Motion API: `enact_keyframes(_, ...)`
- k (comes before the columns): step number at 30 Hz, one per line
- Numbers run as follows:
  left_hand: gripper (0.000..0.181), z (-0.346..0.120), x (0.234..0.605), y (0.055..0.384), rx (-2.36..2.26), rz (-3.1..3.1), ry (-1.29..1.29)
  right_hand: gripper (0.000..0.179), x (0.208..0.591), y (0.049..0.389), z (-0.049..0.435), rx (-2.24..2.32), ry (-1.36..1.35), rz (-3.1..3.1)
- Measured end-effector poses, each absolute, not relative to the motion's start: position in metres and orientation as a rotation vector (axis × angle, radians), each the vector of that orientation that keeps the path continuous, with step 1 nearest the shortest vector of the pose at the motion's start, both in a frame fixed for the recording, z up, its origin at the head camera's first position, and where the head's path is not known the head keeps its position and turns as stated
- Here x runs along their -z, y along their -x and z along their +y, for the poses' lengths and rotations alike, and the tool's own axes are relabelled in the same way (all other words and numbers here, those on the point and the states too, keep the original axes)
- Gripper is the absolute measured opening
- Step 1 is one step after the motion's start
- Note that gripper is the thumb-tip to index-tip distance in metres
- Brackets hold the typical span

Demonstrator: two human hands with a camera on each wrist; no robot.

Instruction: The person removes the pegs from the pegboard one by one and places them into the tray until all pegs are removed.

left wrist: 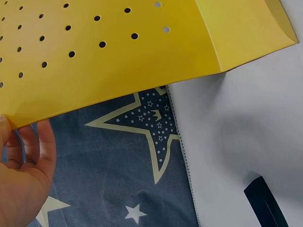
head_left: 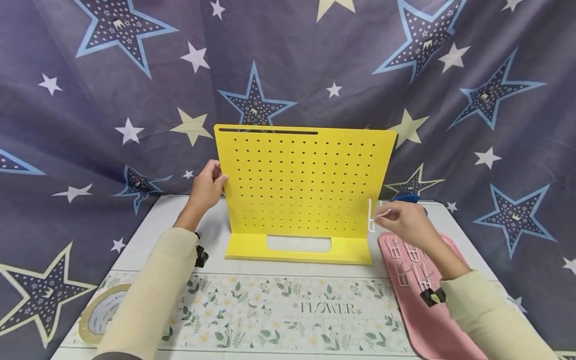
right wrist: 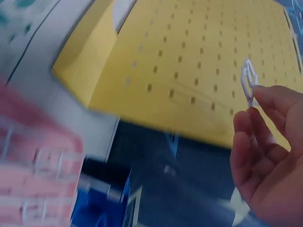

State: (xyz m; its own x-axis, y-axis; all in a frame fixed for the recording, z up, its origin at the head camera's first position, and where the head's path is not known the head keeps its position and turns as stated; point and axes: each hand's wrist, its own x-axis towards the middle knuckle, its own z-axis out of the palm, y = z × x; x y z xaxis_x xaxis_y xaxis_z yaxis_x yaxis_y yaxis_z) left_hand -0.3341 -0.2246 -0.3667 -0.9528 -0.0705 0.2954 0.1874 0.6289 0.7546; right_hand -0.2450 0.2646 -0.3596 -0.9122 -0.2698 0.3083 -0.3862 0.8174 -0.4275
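A yellow pegboard (head_left: 301,180) stands upright on its folded base at the back of the table. My left hand (head_left: 209,184) grips its left edge, thumb on the front face and fingers behind, as the left wrist view shows. Between thumb and fingertips my right hand (head_left: 407,222) pinches a white wire hook (right wrist: 248,82), close to the board's lower right edge. More white wire hooks (head_left: 403,274) lie on a pink tray (head_left: 443,325) below the right hand.
Behind the right hand is a blue container (right wrist: 97,201). A roll of tape (head_left: 92,315) lies at the table's front left, partly behind the left sleeve. A floral mat (head_left: 252,312) runs along the front. A star-patterned curtain (head_left: 288,45) hangs close behind the board.
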Motion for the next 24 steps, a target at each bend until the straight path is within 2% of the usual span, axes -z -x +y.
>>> enact_keyframes(7,0.020,-0.222,0.368,0.334,1.221,-2.570,0.094,0.010,0.361,0.229,0.319,-0.656,-0.397,-2.851)
enact_keyframes(24,0.021,-0.224,0.366,0.333,1.241,-2.582,0.080,0.006,0.391,0.207,0.421,-0.456,-0.432,-2.903)
